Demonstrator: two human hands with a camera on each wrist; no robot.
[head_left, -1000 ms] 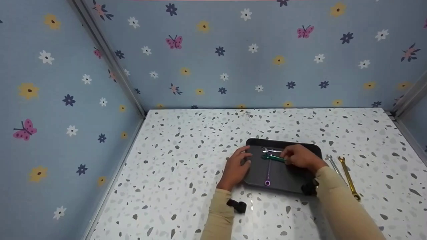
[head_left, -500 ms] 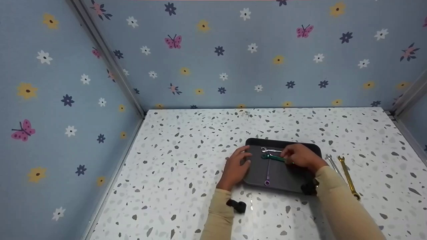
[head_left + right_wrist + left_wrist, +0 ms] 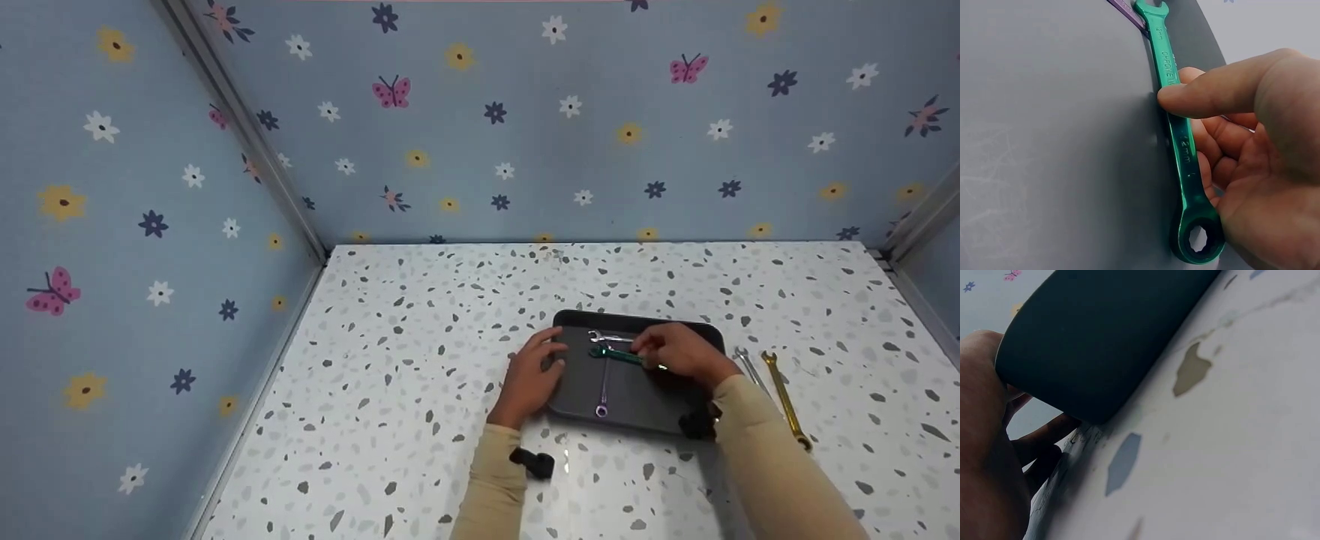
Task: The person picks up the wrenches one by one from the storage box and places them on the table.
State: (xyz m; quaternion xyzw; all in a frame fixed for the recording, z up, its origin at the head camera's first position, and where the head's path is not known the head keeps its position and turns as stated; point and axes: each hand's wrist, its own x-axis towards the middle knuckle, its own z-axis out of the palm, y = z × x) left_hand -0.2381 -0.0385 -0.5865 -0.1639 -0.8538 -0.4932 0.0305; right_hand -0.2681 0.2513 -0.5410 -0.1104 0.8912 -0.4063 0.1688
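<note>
My right hand [image 3: 679,352] pinches a green ratcheting combination wrench [image 3: 1176,129] between thumb and fingers, low over the dark grey tray [image 3: 574,386]. Its open end points left, and "12mm" is marked on it. Beneath that end lies a purple wrench [image 3: 603,390], running toward the tray's front. Behind the green one is a silver wrench [image 3: 613,340], partly hidden by the right hand. My left hand [image 3: 527,382] holds the tray's left side, fingers about its rim; in the left wrist view the tray's outer wall [image 3: 1089,337] hides part of the grip.
Right of the tray, on the speckled white table [image 3: 420,360], lie another silver wrench [image 3: 752,371], partly covered by the right sleeve, and a gold wrench [image 3: 784,401]. Flower-patterned panels [image 3: 525,150] wall the table at the back and sides.
</note>
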